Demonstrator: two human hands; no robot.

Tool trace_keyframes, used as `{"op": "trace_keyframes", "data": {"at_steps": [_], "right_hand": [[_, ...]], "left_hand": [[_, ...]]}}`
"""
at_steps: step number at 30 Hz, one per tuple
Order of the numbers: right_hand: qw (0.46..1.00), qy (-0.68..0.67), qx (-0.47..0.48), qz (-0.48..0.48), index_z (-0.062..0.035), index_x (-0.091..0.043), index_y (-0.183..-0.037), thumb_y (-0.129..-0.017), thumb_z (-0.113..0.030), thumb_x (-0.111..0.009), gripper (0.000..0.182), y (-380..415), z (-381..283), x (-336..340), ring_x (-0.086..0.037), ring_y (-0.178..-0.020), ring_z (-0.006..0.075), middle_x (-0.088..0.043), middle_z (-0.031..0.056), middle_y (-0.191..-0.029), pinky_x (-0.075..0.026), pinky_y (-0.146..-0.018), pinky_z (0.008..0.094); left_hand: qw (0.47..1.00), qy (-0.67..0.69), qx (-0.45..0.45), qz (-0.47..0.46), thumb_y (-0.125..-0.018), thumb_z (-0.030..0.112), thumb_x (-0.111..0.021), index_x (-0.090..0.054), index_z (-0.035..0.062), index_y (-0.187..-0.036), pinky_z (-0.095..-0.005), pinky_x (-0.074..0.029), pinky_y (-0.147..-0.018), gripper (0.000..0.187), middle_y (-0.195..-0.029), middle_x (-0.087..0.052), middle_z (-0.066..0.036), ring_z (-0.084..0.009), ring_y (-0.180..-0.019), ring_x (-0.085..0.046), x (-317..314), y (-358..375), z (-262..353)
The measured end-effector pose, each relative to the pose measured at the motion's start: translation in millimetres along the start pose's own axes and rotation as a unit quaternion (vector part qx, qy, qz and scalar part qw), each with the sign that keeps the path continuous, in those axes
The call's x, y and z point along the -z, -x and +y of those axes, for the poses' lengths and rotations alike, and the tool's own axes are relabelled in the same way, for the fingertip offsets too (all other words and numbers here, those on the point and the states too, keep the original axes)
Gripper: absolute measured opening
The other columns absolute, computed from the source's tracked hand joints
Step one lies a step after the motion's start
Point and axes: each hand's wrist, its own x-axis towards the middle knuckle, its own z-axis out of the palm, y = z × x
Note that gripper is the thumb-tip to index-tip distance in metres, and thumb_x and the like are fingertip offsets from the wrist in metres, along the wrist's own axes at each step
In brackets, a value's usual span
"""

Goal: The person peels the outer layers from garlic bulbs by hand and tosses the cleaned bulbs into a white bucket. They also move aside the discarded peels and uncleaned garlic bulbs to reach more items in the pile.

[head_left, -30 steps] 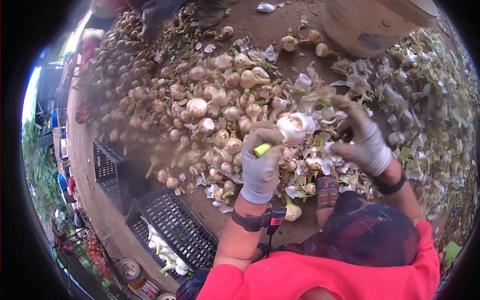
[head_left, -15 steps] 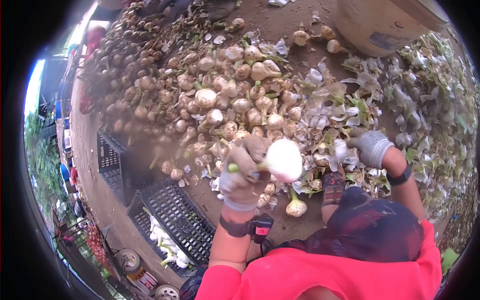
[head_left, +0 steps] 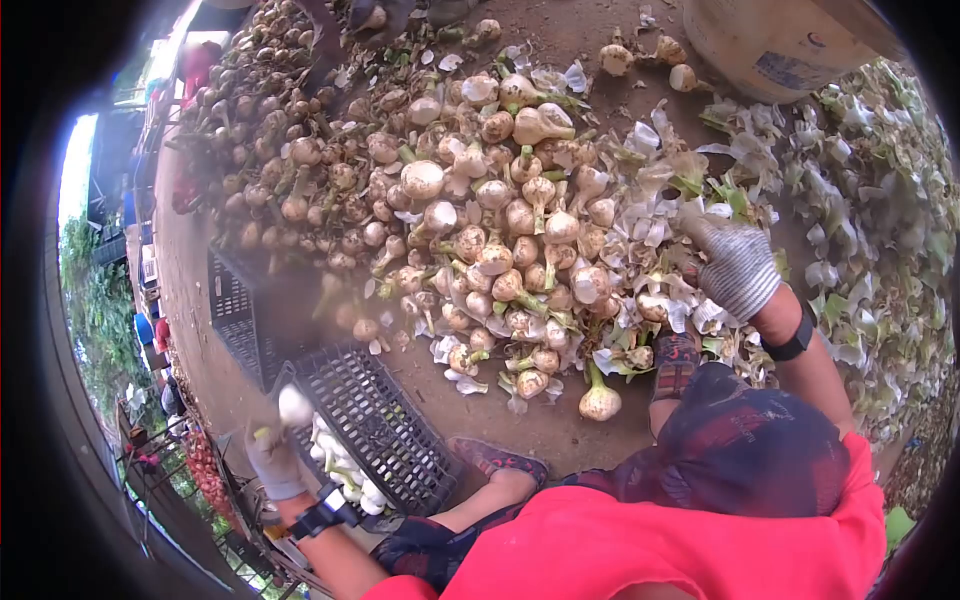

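Observation:
My left hand (head_left: 272, 458), in a pale glove, is closed on the stem of a peeled white garlic bulb (head_left: 295, 406). It holds the bulb at the left edge of a black plastic crate (head_left: 375, 425). Inside that crate lie several clean white garlic bulbs (head_left: 345, 470) with stems. My right hand (head_left: 738, 268), in a striped grey glove, is over loose garlic skins (head_left: 655, 195) at the right of the pile; its fingers blend into them and anything held is hidden. A large pile of unpeeled garlic (head_left: 490, 230) spreads between my hands.
A second black crate (head_left: 238, 315) stands beyond the first. At the back right is a large pale bucket (head_left: 780, 50), with heaped skins (head_left: 870, 220) along the right side. My shoe (head_left: 500, 458) is close to the near crate. Another person's feet (head_left: 385, 15) show at the far edge.
My left hand has carried the peeled garlic bulb from in front of me leftward to the crate. My right hand has shifted slightly up over the skins.

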Motion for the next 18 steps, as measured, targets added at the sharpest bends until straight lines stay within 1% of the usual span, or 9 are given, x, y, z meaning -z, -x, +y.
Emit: {"op": "trace_keyframes", "data": {"at_steps": [2, 4, 5, 7, 9, 11, 13, 16, 18], "right_hand": [[0.996, 0.082, 0.018, 0.019, -0.0071, -0.061, -0.105, -0.072, -0.028, -0.073, 0.041, 11.1, 8.3, 0.6, -0.062, -0.077, 0.0319, -0.063, 0.0132, -0.086, -0.050, -0.066, 0.0403], [0.995, 0.098, -0.005, 0.003, -0.0058, -0.060, -0.106, -0.072, -0.029, -0.074, 0.044, 17.7, 5.8, 0.0, -0.063, -0.078, 0.0321, -0.063, 0.0136, -0.086, -0.050, -0.067, 0.0405], [0.993, 0.117, -0.023, -0.011, -0.0046, -0.060, -0.107, -0.071, -0.029, -0.074, 0.046, 20.5, 5.3, 0.6, -0.063, -0.079, 0.0323, -0.063, 0.0141, -0.087, -0.050, -0.068, 0.0408], [0.993, 0.116, 0.020, 0.029, -0.0041, -0.059, -0.109, -0.069, -0.030, -0.075, 0.050, 28.0, 3.0, 2.2, -0.063, -0.078, 0.0322, -0.063, 0.0143, -0.086, -0.050, -0.068, 0.0403], [0.992, 0.116, 0.040, 0.019, -0.0035, -0.059, -0.108, -0.069, -0.032, -0.075, 0.051, 37.1, -7.9, 4.7, -0.063, -0.077, 0.0310, -0.063, 0.0133, -0.084, -0.050, -0.067, 0.0396], [0.986, 0.135, 0.089, 0.048, -0.0032, -0.059, -0.106, -0.068, -0.034, -0.075, 0.051, 43.8, -15.3, -4.2, -0.062, -0.075, 0.0286, -0.062, 0.0107, -0.083, -0.049, -0.067, 0.0390], [0.992, 0.083, 0.087, -0.047, -0.0032, -0.058, -0.108, -0.066, -0.035, -0.075, 0.056, 43.6, -32.1, -10.1, -0.062, -0.076, 0.0278, -0.062, 0.0097, -0.084, -0.048, -0.069, 0.0396], [0.992, 0.045, 0.089, -0.083, -0.0058, -0.053, -0.119, -0.064, -0.038, -0.076, 0.068, 42.9, -27.4, -31.7, -0.062, -0.077, 0.0306, -0.062, 0.0113, -0.086, -0.049, -0.068, 0.0405], [0.991, 0.041, 0.053, -0.118, -0.0062, -0.053, -0.121, -0.064, -0.038, -0.077, 0.069, 30.5, -13.8, -40.5, -0.061, -0.078, 0.0326, -0.062, 0.0126, -0.087, -0.049, -0.069, 0.0408]], "left_hand": [[0.936, -0.320, 0.136, 0.049, -0.070, 0.006, -0.052, -0.055, 0.0056, -0.075, -0.0225, -0.042, -0.058, 0.006, -0.067, -0.055, -0.001, -0.0095, -0.062, -0.051, 10.9, 23.1, 16.1], [0.706, -0.638, 0.300, -0.061, -0.068, 0.012, -0.064, -0.063, -0.0002, -0.089, -0.0388, -0.052, -0.067, 0.024, -0.082, -0.063, -0.014, -0.0260, -0.070, -0.063, 74.6, 23.1, -14.2], [0.539, -0.759, 0.339, -0.137, -0.068, 0.014, -0.067, -0.063, -0.0013, -0.095, -0.0416, -0.052, -0.070, 0.031, -0.089, -0.064, -0.019, -0.0307, -0.074, -0.063, 15.2, 24.4, -5.2], [0.563, -0.824, 0.005, -0.065, -0.069, 0.018, -0.070, -0.062, -0.0005, -0.103, -0.0430, -0.048, -0.080, 0.039, -0.101, -0.062, -0.021, -0.0354, -0.090, -0.060, -37.0, 23.8, -28.8], [0.748, -0.640, -0.147, -0.101, -0.065, 0.017, -0.078, -0.062, 0.0007, -0.102, -0.0394, -0.046, -0.088, 0.043, -0.108, -0.060, -0.018, -0.0333, -0.101, -0.058, -144.3, 5.4, -39.3], [0.857, -0.414, -0.142, -0.271, -0.065, 0.020, -0.083, -0.053, -0.0005, -0.121, -0.0358, -0.046, -0.091, 0.067, -0.115, -0.058, -0.014, -0.0253, -0.105, -0.058, -257.0, 4.7, -49.3], [0.849, -0.295, -0.072, -0.432, -0.067, 0.033, -0.083, -0.044, 0.0003, -0.131, -0.0362, -0.048, -0.088, 0.082, -0.122, -0.055, -0.016, -0.0265, -0.106, -0.057, -345.2, 19.3, -65.8], [0.829, -0.277, -0.016, -0.486, -0.069, 0.034, -0.074, -0.063, 0.0023, -0.095, -0.0392, -0.049, -0.076, 0.042, -0.087, -0.064, -0.021, -0.0374, -0.085, -0.061, -431.7, 31.9, -103.8], [0.829, -0.287, -0.043, -0.478, -0.069, 0.035, -0.073, -0.063, 0.0040, -0.092, -0.0399, -0.049, -0.074, 0.040, -0.085, -0.063, -0.020, -0.0375, -0.083, -0.061, -438.6, 30.2, -113.3]]}}
